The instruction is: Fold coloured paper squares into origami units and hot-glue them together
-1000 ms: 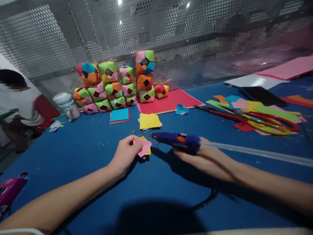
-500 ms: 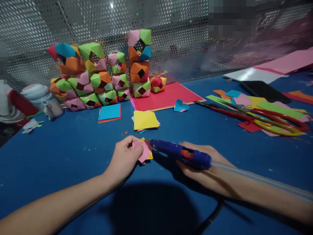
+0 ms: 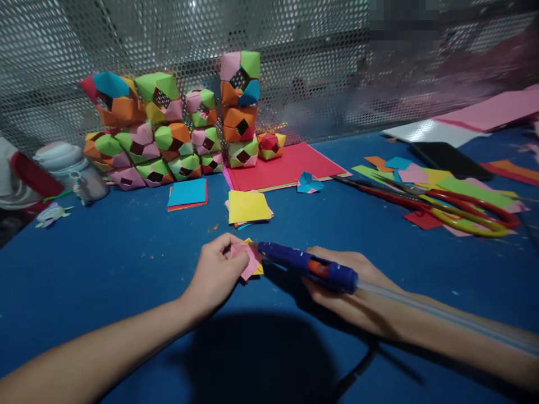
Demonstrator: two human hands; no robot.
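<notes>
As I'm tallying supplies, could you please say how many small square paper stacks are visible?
2: the blue-topped stack, before the paper balls, and the yellow-topped stack, beyond the left hand.

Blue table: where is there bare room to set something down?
Left of the left hand, nearer than the blue-topped stack, the blue table is mostly bare. Another such patch lies between the scissors and the right hand. It is crowded at the back with paper balls and on the right with scissors over scraps.

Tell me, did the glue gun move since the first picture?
Yes, a little: the glue gun has come toward the camera, farther from the yellow paper pile.
</notes>
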